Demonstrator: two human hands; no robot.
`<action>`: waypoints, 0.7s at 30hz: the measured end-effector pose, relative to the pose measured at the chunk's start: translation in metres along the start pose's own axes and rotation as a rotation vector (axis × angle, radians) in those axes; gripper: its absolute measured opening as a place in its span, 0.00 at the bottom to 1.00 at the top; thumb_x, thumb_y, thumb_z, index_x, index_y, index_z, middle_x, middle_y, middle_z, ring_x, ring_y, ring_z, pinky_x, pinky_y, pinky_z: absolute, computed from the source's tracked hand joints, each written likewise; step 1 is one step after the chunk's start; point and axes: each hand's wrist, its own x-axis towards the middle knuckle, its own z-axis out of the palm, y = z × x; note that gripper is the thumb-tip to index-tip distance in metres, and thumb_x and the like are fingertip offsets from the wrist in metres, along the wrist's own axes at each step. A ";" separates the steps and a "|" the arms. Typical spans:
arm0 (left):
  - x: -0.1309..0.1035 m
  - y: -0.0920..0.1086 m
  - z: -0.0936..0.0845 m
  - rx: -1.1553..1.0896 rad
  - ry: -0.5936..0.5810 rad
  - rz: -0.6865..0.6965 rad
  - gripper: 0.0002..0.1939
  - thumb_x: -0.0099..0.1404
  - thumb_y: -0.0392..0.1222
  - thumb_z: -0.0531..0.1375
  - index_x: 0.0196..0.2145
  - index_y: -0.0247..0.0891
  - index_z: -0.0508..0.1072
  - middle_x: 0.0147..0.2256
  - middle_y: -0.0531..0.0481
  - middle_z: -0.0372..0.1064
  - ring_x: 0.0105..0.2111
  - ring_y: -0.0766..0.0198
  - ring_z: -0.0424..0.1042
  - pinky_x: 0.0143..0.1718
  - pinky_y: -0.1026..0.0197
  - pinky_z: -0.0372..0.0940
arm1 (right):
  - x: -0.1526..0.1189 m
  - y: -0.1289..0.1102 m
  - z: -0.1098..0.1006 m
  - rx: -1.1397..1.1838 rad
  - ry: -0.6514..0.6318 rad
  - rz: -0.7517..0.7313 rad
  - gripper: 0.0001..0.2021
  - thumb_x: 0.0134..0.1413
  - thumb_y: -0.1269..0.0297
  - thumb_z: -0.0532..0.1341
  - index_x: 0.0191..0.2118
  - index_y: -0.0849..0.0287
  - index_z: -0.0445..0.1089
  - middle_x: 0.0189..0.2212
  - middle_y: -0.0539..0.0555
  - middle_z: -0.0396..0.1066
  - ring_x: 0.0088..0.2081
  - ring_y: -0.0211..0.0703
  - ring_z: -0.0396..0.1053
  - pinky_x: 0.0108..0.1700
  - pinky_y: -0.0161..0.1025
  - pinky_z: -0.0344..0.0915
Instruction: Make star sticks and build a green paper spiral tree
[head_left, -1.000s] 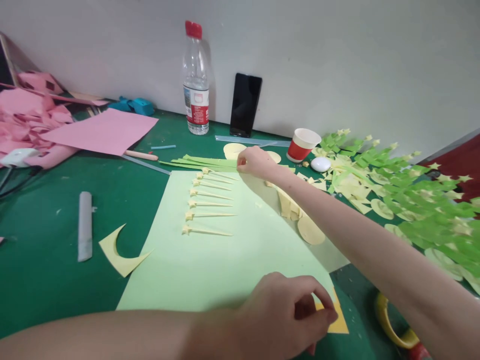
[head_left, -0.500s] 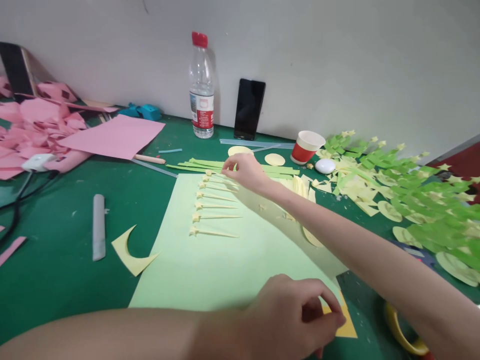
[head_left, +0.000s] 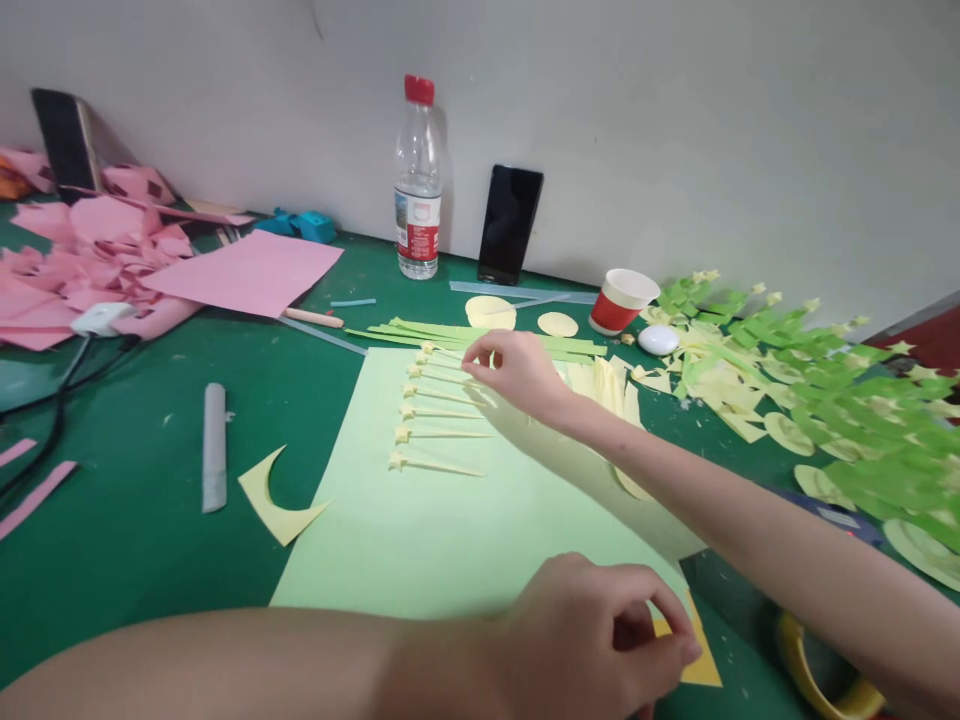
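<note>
A light green paper sheet [head_left: 420, 545] lies before me. On its upper left part rests a column of thin pale yellow paper strips [head_left: 442, 434], each with a small folded star at its left end. My right hand [head_left: 517, 370] reaches over from the right, thumb and forefinger pinched at the tail of one of the upper star strips; the exact contact is too small to see. Close to me, my left hand [head_left: 600, 635] hovers over the sheet's lower edge, thumb and forefinger pressed together. What that pinch holds, if anything, is hidden.
Behind stand a water bottle [head_left: 418, 200], a phone [head_left: 511, 225] and a paper cup [head_left: 622, 300]. Green and yellow paper pieces [head_left: 832, 400] spread along the right; a pink sheet [head_left: 247, 270] and pink scraps lie left. A roll of tape [head_left: 806, 665] sits at lower right.
My right hand has moved slightly toward me, along the tails of the upper star strips. My left hand keeps its pinch. The whole view has shifted a little.
</note>
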 end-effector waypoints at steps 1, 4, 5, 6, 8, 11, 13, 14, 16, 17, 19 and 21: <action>0.000 0.000 0.000 0.004 -0.003 -0.001 0.06 0.59 0.35 0.55 0.24 0.36 0.65 0.15 0.60 0.56 0.15 0.75 0.57 0.23 0.73 0.57 | -0.001 0.000 0.000 -0.007 -0.011 0.003 0.10 0.57 0.62 0.55 0.40 0.63 0.67 0.37 0.53 0.68 0.36 0.38 0.68 0.38 0.41 0.67; -0.001 0.000 0.000 0.004 -0.001 -0.002 0.06 0.58 0.34 0.54 0.24 0.36 0.64 0.15 0.60 0.56 0.15 0.75 0.57 0.23 0.73 0.57 | 0.001 0.004 0.000 -0.041 -0.015 0.048 0.11 0.57 0.61 0.55 0.42 0.63 0.66 0.39 0.54 0.68 0.38 0.39 0.67 0.39 0.43 0.67; -0.001 0.001 0.000 0.001 0.000 -0.002 0.07 0.59 0.34 0.54 0.23 0.36 0.63 0.15 0.60 0.56 0.15 0.75 0.56 0.23 0.73 0.57 | 0.004 0.007 -0.001 -0.055 -0.008 0.073 0.12 0.57 0.61 0.55 0.43 0.62 0.66 0.41 0.54 0.68 0.39 0.40 0.67 0.40 0.43 0.66; -0.001 0.001 0.001 -0.006 0.001 -0.002 0.06 0.58 0.34 0.54 0.23 0.37 0.63 0.15 0.60 0.56 0.15 0.75 0.56 0.23 0.73 0.57 | 0.008 0.011 -0.002 -0.069 -0.001 0.100 0.12 0.57 0.61 0.55 0.44 0.62 0.66 0.42 0.55 0.67 0.40 0.40 0.67 0.41 0.44 0.66; -0.002 0.001 0.002 -0.010 0.003 -0.004 0.06 0.58 0.35 0.55 0.23 0.37 0.63 0.15 0.60 0.56 0.15 0.75 0.56 0.22 0.73 0.56 | 0.017 0.018 -0.004 -0.091 0.005 0.144 0.13 0.57 0.61 0.55 0.45 0.61 0.65 0.44 0.55 0.66 0.42 0.42 0.66 0.42 0.45 0.66; -0.001 0.000 0.003 0.000 0.014 0.003 0.07 0.57 0.35 0.55 0.23 0.37 0.63 0.15 0.60 0.55 0.16 0.74 0.55 0.24 0.72 0.57 | 0.031 0.027 -0.006 -0.105 -0.020 0.180 0.14 0.57 0.61 0.55 0.47 0.61 0.64 0.45 0.56 0.65 0.43 0.43 0.66 0.43 0.46 0.65; 0.000 -0.002 0.004 0.003 0.028 0.014 0.07 0.57 0.34 0.55 0.22 0.37 0.63 0.14 0.61 0.54 0.16 0.75 0.54 0.26 0.72 0.58 | 0.038 0.031 -0.007 -0.103 -0.057 0.190 0.14 0.57 0.61 0.55 0.47 0.61 0.64 0.46 0.56 0.65 0.43 0.43 0.66 0.43 0.46 0.65; 0.001 -0.003 0.005 0.001 0.035 0.015 0.07 0.56 0.34 0.56 0.22 0.37 0.63 0.14 0.61 0.53 0.16 0.75 0.54 0.27 0.72 0.58 | 0.041 0.031 -0.007 -0.100 -0.078 0.192 0.14 0.57 0.61 0.55 0.47 0.61 0.64 0.46 0.56 0.65 0.43 0.43 0.66 0.43 0.46 0.65; 0.003 -0.006 0.005 0.001 0.043 0.018 0.07 0.56 0.35 0.55 0.22 0.37 0.63 0.14 0.61 0.52 0.16 0.74 0.54 0.26 0.72 0.58 | 0.045 0.032 -0.007 -0.090 -0.115 0.194 0.14 0.57 0.61 0.55 0.47 0.61 0.64 0.46 0.56 0.65 0.43 0.42 0.66 0.43 0.46 0.66; 0.004 -0.007 0.006 -0.001 0.048 0.020 0.07 0.56 0.35 0.55 0.22 0.37 0.63 0.14 0.61 0.52 0.15 0.74 0.54 0.25 0.72 0.57 | 0.047 0.032 -0.007 -0.085 -0.127 0.195 0.14 0.57 0.61 0.55 0.47 0.60 0.64 0.46 0.56 0.65 0.43 0.42 0.66 0.43 0.46 0.66; 0.005 -0.010 0.006 -0.009 0.051 0.030 0.06 0.56 0.36 0.55 0.22 0.37 0.63 0.14 0.61 0.52 0.15 0.74 0.53 0.23 0.72 0.56 | 0.050 0.033 -0.007 -0.077 -0.141 0.200 0.14 0.57 0.61 0.55 0.48 0.60 0.63 0.47 0.56 0.64 0.43 0.43 0.66 0.43 0.46 0.65; 0.005 -0.012 0.006 -0.026 0.050 0.034 0.06 0.55 0.37 0.55 0.22 0.37 0.63 0.14 0.60 0.53 0.14 0.75 0.52 0.21 0.72 0.55 | 0.052 0.034 -0.007 -0.067 -0.157 0.209 0.15 0.57 0.61 0.55 0.48 0.60 0.63 0.47 0.56 0.64 0.44 0.43 0.66 0.43 0.46 0.65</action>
